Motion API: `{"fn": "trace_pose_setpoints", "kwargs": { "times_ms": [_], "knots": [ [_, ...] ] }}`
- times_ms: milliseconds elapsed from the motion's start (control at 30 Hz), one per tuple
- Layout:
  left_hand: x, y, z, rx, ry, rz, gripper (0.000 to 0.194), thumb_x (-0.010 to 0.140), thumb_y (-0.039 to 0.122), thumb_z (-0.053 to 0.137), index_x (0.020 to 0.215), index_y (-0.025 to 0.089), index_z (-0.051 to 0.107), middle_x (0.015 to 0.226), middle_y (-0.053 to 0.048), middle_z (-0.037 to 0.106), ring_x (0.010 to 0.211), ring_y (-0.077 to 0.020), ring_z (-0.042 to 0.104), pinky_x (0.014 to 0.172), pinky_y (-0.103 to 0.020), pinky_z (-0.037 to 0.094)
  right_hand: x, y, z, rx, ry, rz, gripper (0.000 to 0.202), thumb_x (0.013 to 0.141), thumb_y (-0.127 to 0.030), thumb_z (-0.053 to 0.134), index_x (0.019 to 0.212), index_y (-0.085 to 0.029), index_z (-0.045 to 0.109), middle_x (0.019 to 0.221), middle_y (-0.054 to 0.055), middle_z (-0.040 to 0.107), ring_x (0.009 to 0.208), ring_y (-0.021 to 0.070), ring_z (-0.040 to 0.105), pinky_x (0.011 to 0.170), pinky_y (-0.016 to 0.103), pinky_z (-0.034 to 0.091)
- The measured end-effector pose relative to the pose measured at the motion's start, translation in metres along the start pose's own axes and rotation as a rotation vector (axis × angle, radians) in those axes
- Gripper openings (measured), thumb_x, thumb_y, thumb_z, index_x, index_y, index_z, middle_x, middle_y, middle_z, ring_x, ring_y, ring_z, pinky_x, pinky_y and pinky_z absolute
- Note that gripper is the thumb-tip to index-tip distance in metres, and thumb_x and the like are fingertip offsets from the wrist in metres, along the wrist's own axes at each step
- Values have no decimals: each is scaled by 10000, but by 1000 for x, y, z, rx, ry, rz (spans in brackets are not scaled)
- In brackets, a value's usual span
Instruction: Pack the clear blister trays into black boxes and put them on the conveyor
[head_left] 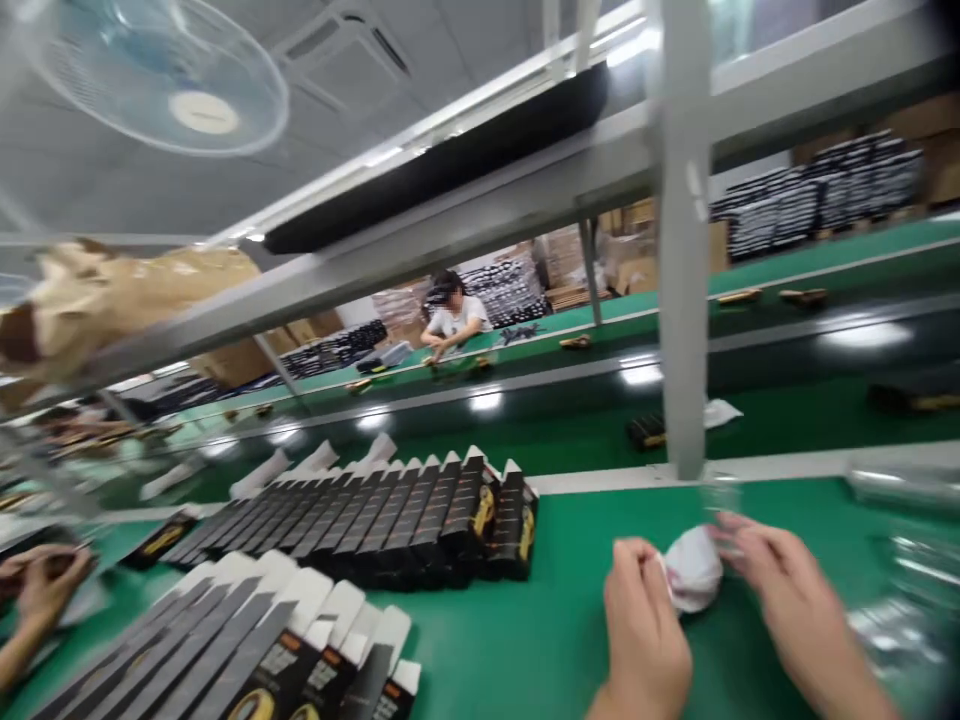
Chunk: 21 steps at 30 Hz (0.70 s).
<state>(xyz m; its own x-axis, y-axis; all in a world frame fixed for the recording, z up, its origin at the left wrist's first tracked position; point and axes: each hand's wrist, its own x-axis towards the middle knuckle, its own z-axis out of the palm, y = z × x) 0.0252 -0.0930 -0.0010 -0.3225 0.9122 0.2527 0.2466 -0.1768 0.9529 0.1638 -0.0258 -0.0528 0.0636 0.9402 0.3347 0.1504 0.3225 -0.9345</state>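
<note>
My left hand (643, 622) is closed, thumb and fingers pinching the edge of a small white packet (694, 570) with faint pinkish marks. The packet looks crumpled and rounded, held above the green table. My right hand (787, 600) is at the packet's right side, its fingertips smeared by motion. A blurred, see-through plastic piece (721, 492) shows just above those fingertips; whether they grip it or the packet is unclear. To the right, several clear plastic pieces (911, 570) lie on the table.
Black boxes stand in a long row (382, 520) left of my hands; nearer boxes with open white flaps (300, 640) fill the front left. A white post (682, 250) rises beyond my hands, before a conveyor belt (787, 400). Another person's hand (45, 590) is at far left.
</note>
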Motion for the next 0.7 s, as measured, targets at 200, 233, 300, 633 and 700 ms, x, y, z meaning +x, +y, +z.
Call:
{"fn": "trace_pose_setpoints", "kwargs": {
  "times_ms": [200,233,300,633,700],
  "knots": [
    [-50,-33,17,62,-533,56,294,801,525,481,738,332,694,853,-106,681,1028,-312,569,1093,-437,204,-2,-9,10,-56,-153,7,265,928,-447,402,842,-240,543,1091,54,621,954,211,616,838,352,492],
    [-53,-33,16,46,-557,13,289,772,549,503,713,344,698,843,-91,692,1050,-314,573,1115,-421,172,-3,-13,11,-56,-179,3,255,928,-436,406,831,-241,538,1085,49,619,944,206,614,834,348,487],
    [-52,-28,10,30,-481,-116,291,728,584,529,694,349,697,818,-71,697,1007,-307,596,1092,-403,239,-5,-18,10,-56,-212,-5,230,931,-414,410,831,-242,526,1083,44,610,966,207,595,851,349,466],
    [-11,-22,10,463,-328,-230,407,714,467,627,1030,213,662,991,-157,621,1023,-375,488,967,-521,280,-5,-16,9,17,-276,26,229,950,-413,388,861,-233,497,1112,61,579,987,207,584,861,352,464],
    [-14,-29,19,483,-353,-237,416,669,409,664,1030,202,663,972,-177,634,988,-401,510,935,-538,294,-7,-18,11,49,-282,30,238,959,-419,368,878,-233,492,1111,59,582,933,194,606,830,338,488]
  ]
}}
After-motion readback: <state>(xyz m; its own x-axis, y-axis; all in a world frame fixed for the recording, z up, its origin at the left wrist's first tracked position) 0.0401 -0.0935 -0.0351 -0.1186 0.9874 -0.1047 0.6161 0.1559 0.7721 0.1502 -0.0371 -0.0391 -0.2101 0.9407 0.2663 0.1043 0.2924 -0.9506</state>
